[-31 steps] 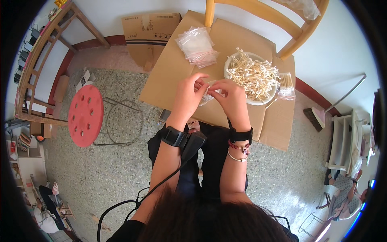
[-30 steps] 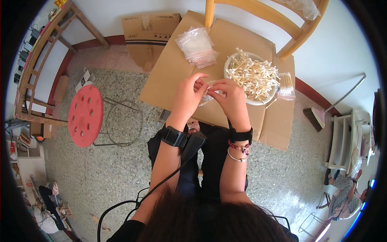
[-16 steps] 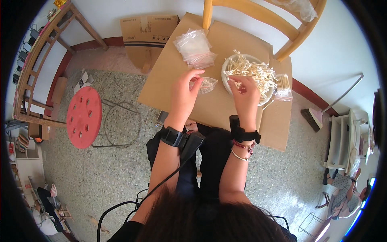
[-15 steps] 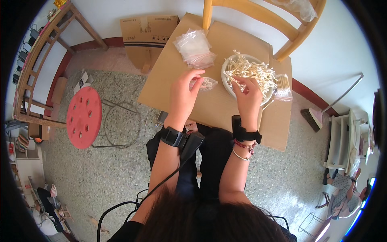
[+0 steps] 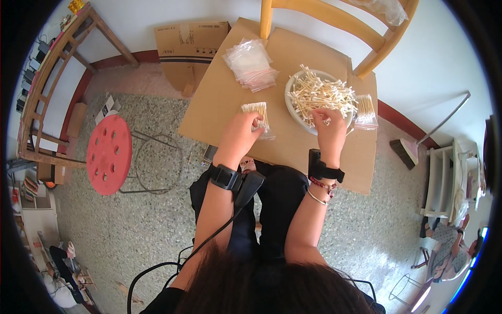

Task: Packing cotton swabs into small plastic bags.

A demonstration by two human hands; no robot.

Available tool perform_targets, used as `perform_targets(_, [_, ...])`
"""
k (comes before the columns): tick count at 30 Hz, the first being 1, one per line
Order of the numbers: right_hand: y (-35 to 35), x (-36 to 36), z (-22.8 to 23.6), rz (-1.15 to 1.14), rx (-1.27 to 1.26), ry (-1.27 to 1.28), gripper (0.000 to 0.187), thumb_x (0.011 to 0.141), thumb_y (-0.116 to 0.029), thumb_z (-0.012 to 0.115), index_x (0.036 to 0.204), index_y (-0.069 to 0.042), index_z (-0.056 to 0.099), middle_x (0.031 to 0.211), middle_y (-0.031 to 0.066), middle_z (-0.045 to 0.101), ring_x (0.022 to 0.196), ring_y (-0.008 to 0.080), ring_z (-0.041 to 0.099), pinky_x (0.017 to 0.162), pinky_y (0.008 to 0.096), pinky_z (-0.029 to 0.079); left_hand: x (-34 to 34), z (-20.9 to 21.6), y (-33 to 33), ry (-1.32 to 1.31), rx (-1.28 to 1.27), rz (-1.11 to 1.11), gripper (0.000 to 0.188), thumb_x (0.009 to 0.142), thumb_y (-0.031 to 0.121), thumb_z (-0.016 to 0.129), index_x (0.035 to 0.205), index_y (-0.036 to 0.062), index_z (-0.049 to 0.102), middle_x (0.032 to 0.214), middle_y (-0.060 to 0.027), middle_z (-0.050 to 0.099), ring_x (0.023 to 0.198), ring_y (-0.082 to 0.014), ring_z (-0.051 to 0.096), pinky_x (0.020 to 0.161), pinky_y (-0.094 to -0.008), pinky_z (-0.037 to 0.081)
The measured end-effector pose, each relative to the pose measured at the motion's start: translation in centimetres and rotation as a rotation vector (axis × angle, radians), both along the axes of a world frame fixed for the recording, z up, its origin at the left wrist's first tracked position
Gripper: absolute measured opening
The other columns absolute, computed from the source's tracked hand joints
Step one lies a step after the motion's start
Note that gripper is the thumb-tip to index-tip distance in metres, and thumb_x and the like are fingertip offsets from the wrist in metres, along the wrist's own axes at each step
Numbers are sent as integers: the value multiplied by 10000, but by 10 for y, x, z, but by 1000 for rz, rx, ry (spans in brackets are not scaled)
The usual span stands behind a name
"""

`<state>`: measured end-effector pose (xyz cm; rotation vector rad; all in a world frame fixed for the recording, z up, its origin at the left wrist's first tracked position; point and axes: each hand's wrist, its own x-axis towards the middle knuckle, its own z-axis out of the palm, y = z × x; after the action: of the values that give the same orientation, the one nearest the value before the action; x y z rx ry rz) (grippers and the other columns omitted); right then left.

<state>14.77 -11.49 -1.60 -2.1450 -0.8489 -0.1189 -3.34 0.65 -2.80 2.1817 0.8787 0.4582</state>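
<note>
A small clear bag of cotton swabs (image 5: 256,108) is held by my left hand (image 5: 236,137), its fingers closed on the bag's side just above the cardboard. The wooden-stemmed swabs in it stand side by side, white tips toward the far side. At the near edge of a round pale bowl (image 5: 289,106), my right hand (image 5: 332,131) has its fingers closed, with white swab tips showing between them. Loose cotton swabs (image 5: 319,94) heap above the bowl's rim. Another filled bag of swabs (image 5: 365,109) lies right of the bowl.
A stack of flat clear zip bags (image 5: 251,63) lies at the far left of the cardboard sheet (image 5: 293,152), which rests on a wooden chair (image 5: 334,23). A red stool (image 5: 109,155) stands to the left. A broom (image 5: 405,153) leans at the right wall.
My left hand has come nearer, and the bag in it has turned so its swabs stand lengthwise. My right hand has shifted right and nearer, to the bowl's near edge.
</note>
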Motion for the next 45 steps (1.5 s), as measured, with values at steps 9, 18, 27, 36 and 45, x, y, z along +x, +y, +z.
perform_targets(9, [-23,5,29,-26,74,88,130,847,-130,643,918,-23,660,767,84,616,604,183,497,590,309,415,24,16,-5,-285,-124,97,204,854,154,657,1004,16,655,801,-52,662,727,-124,608,683,-262,490])
perform_targets(18, [-7,-31,50,180,173,409,104,858,-104,637,927,-27,638,745,13,590,586,73,409,552,236,368,45,21,-17,-837,-759,-54,239,862,128,671,1060,-3,641,920,-32,659,783,-81,596,672,-224,466])
perform_targets(27, [6,-37,40,277,297,507,84,869,-83,627,923,-20,618,731,3,542,589,70,415,542,229,359,43,23,-8,-877,-723,-71,159,828,51,690,971,2,643,933,-64,651,827,-124,608,712,-254,483])
perform_targets(36, [15,-45,42,486,655,831,162,868,-46,647,1012,-6,585,842,26,622,752,79,569,701,216,452,45,25,-8,-1093,-887,-186,140,816,19,693,943,2,636,904,-69,643,863,-165,635,735,-265,502])
perform_targets(45, [9,-39,37,583,800,885,126,879,-26,627,993,-4,580,867,32,623,789,97,587,745,232,458,53,24,-15,-1075,-844,-265,153,807,-2,692,947,12,630,946,-54,625,870,-146,631,721,-247,502])
